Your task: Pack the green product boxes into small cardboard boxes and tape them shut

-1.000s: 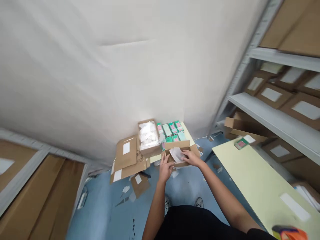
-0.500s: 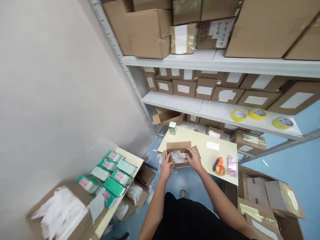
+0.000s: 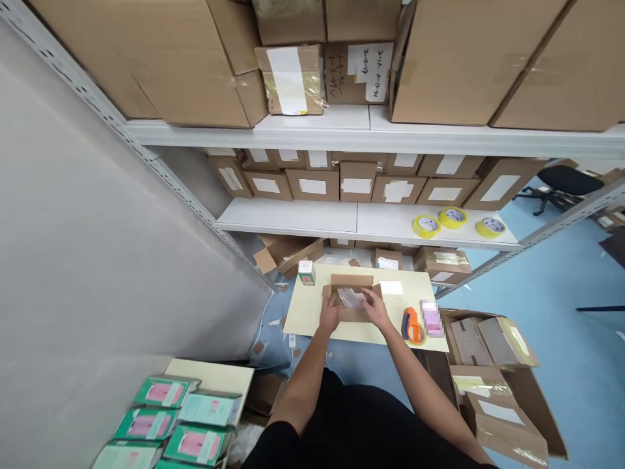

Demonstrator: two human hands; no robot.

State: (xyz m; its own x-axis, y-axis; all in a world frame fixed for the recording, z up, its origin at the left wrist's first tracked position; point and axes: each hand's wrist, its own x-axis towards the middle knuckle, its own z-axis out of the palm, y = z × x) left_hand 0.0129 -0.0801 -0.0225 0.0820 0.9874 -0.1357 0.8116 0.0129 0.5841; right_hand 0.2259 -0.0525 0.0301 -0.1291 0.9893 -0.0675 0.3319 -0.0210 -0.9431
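A small open cardboard box (image 3: 352,281) with white packing material (image 3: 350,298) inside sits on a pale yellow table (image 3: 307,316). My left hand (image 3: 330,315) grips the box's left front edge, fingers curled over it. My right hand (image 3: 375,307) rests on the box's right side, fingers bent over the white packing.
An orange tape dispenser (image 3: 411,326) lies right of the box; a small green-and-white carton (image 3: 306,272) stands at the table's back left. Shelves (image 3: 361,221) hold labelled cartons and yellow tape rolls (image 3: 452,218). Green packets (image 3: 161,423) lie at lower left, open cartons (image 3: 493,371) at right.
My view has swung from the white wall and the green packets round to the shelves. Both hands carried the small box from the low table onto the yellow table.
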